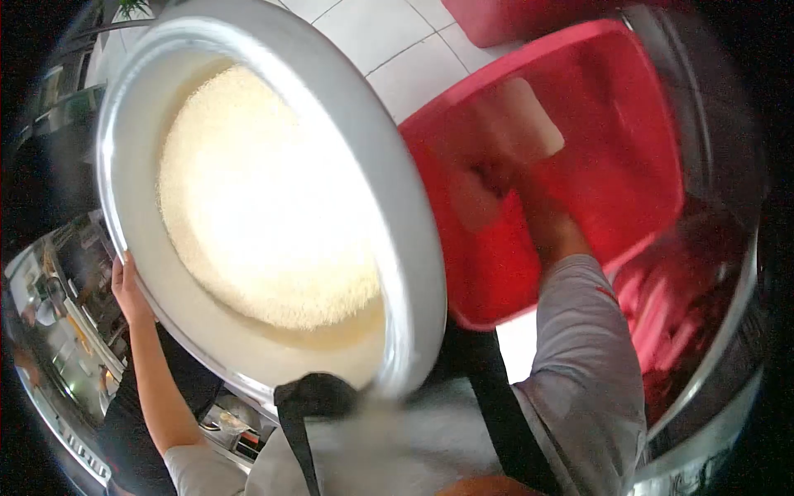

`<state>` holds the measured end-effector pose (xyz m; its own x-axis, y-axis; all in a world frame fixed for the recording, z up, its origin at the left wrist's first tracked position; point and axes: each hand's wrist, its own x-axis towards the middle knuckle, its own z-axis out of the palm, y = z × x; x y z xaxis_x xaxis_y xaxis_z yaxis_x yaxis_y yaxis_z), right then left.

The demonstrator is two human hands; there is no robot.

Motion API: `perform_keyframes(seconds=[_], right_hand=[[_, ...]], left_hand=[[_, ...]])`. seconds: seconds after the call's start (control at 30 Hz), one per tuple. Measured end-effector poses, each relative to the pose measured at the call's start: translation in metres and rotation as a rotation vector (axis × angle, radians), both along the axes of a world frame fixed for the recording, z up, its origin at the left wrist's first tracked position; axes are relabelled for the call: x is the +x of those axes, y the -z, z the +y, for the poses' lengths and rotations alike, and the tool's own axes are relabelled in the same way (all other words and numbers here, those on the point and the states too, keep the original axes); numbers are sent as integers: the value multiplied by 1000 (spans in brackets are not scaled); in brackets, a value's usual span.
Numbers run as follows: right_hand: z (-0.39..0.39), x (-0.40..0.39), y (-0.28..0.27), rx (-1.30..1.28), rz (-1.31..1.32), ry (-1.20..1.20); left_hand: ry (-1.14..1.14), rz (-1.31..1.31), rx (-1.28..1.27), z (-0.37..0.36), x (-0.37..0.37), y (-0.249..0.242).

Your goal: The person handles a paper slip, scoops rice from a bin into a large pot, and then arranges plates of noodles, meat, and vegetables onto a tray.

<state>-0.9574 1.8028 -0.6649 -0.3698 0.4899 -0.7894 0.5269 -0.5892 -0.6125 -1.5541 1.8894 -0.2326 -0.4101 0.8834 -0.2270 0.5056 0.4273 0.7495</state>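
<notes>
A large silver metal basin (pixel 418 248) tilts steeply in front of my body, its mouth facing me. Pale grains that look like rice (pixel 269 207) fill its middle and glare bright white. My left hand (pixel 126 289) grips the basin's outer rim at the left, fingers hooked over the edge. On the other side my right hand (pixel 496 175) reaches down inside a red plastic tub (pixel 612 124). Its fingers are curled and blurred by motion, at a pale flat piece with rounded corners (pixel 529 120). I cannot tell exactly what that piece is.
White floor tiles (pixel 372 33) show behind the basin and tub. Another red container (pixel 496 21) stands at the top. At the right, a shiny curved metal surface (pixel 703 364) mirrors the red. Cluttered shiny items (pixel 74 322) lie at the left.
</notes>
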Motion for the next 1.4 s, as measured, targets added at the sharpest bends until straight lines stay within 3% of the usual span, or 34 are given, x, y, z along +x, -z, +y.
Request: perform_keyframes(seconds=[0.13,0.23,0.37,0.5,0.53,0.57,0.67,0.7,0.8,0.83,0.93,1.0,1.07,1.13,1.2,1.33,1.4], right_hand=[[23,50,-104,-191,59,81],[36,67,-225,-197,114,394],[21,96,-330,-167,418,769],[-12,63,-439,89,554,1138],[-9,39,-476,156,564,1176],[-8,21,-507,221,580,1216],[-13,-32,-581,695,398,1073],[-15,-49,-586,874,380,979],[-9,-95,-596,1365,7,687],[-7,-106,-587,1392,30,626],[8,-127,-579,1808,-233,246],[3,-123,-579,1776,-366,249],[-13,-108,-578,1560,-312,635],[-42,-91,-582,1386,-550,790],[-56,-83,-552,1156,-264,1191],[-42,-80,-487,1020,-889,982],[-19,-103,-447,562,-191,1327]], left_hand=[[-32,33,13,2,24,-10],[-28,-85,50,-3,-2,-2],[-40,-101,88,-2,25,-25],[-141,-73,50,-17,4,0],[-105,-99,64,-17,8,-10],[-133,78,-8,-17,33,-33],[-123,12,67,-26,55,-45],[-115,43,98,-27,56,-45],[-143,19,92,-26,70,-52],[-138,50,91,-26,73,-53],[-116,130,68,-22,71,-58],[-89,159,38,-15,72,-57],[-60,169,57,-4,56,-37],[-60,135,63,2,51,-29],[-24,89,52,13,36,-23],[101,-16,109,46,17,-14],[156,-112,99,71,14,-19]])
